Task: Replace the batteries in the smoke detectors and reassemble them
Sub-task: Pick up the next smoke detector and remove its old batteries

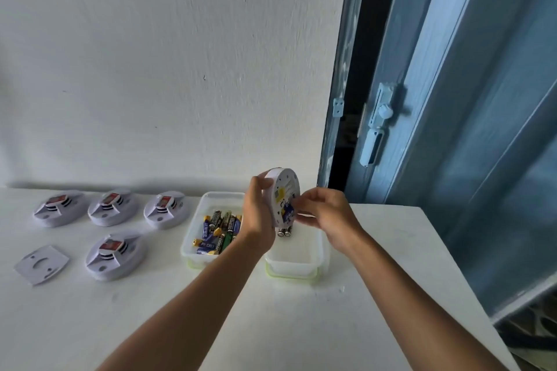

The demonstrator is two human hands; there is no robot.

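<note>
On the white table [376, 250], at its left end, a loose mounting plate [41, 263] lies flat beside four closed smoke detectors [116, 259], three in a row at the back and one in front, all untouched. Next comes a clear plastic tub [193, 247] of assorted AA batteries [218, 233], and just right of it a second tub [297, 266] with only a couple of batteries [284, 232] at its far end.

Above that second tub the left hand [257, 217] grips an opened detector [281, 197] by its rim, tilted on edge with its back face turned to the right. The right hand [324, 214] has its fingertips pinched at the blue battery [287, 209] seated in the compartment; whether it is pulling or pressing cannot be told.

The detector looks like a light, rigid plastic shell, smooth enough to twist loose, so holding it across the rim seems the surest hold. The battery is small, hard and slick, and is probably best taken at one end and levered out against its spring contact.
</note>
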